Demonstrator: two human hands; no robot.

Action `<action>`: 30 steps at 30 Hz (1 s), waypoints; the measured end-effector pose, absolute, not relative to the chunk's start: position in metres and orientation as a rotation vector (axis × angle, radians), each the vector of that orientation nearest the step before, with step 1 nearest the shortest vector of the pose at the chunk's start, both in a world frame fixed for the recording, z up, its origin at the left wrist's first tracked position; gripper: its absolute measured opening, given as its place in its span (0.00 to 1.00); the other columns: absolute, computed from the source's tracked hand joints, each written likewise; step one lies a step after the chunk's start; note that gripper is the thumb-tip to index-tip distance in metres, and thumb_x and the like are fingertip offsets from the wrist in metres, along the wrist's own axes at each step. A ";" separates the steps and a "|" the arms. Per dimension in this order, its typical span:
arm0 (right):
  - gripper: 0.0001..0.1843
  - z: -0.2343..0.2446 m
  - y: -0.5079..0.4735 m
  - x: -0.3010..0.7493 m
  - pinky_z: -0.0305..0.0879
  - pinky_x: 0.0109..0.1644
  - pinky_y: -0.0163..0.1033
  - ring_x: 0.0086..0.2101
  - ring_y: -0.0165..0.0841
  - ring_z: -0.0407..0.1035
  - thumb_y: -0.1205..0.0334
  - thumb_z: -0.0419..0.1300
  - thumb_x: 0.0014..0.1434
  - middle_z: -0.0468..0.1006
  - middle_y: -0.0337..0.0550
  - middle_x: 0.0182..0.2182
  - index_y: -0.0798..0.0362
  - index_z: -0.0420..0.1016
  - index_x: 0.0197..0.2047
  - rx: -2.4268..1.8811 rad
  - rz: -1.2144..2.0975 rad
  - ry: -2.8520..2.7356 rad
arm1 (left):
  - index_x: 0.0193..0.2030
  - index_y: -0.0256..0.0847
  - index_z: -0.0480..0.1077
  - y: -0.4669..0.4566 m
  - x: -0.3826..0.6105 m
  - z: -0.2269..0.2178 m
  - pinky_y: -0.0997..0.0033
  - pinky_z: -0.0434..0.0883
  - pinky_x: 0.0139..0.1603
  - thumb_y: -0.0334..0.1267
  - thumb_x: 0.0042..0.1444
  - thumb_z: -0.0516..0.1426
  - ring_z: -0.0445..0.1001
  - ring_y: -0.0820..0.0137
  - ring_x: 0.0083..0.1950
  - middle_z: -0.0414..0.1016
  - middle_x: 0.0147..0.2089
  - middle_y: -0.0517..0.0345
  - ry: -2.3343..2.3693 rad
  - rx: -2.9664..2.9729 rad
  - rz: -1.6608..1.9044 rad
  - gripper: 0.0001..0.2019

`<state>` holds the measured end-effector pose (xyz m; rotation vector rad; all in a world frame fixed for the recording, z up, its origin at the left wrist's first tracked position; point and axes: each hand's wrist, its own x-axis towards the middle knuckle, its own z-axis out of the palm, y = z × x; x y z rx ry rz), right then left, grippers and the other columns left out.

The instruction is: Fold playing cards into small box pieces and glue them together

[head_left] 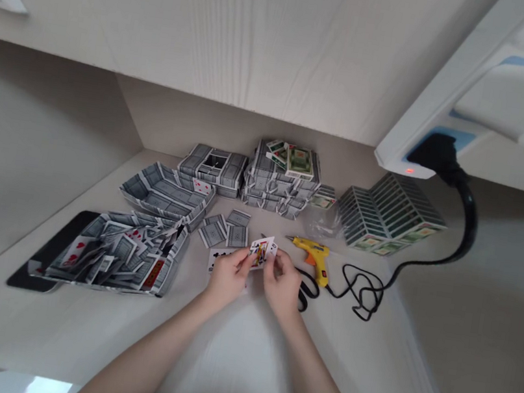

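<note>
Both my hands pinch a face-up playing card (261, 253) above the middle of the desk. My left hand (229, 278) grips its left side, and my right hand (282, 283) its right side. A second card edge seems to show at the right; how many cards are held I cannot tell. Just beyond my left hand lie several face-down cards (237, 236), and a face-up club card (218, 254) is partly covered by that hand. To the right of my right hand rests a yellow glue gun (315, 256). Black scissor handles (307, 291) show partly behind my right hand.
At left, a tray built of cards (171, 278) holds loose cards and strips, overlapping a dark flat object (27, 280). Behind stand another card tray (164, 192), card-built boxes (280, 186) and stacked card packs (391, 209). A black cord (409, 263) runs up to a power strip (410, 159).
</note>
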<state>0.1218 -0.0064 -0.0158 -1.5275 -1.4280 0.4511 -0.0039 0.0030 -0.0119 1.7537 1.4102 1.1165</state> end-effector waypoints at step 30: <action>0.15 -0.021 -0.009 0.120 0.58 0.23 0.32 0.19 0.31 0.69 0.59 0.46 0.58 0.75 0.44 0.19 0.56 0.70 0.31 -1.813 0.036 -1.695 | 0.33 0.35 0.72 -0.003 0.006 -0.016 0.80 0.59 0.25 0.43 0.55 0.51 0.61 0.77 0.23 0.67 0.22 0.62 1.361 1.610 1.251 0.14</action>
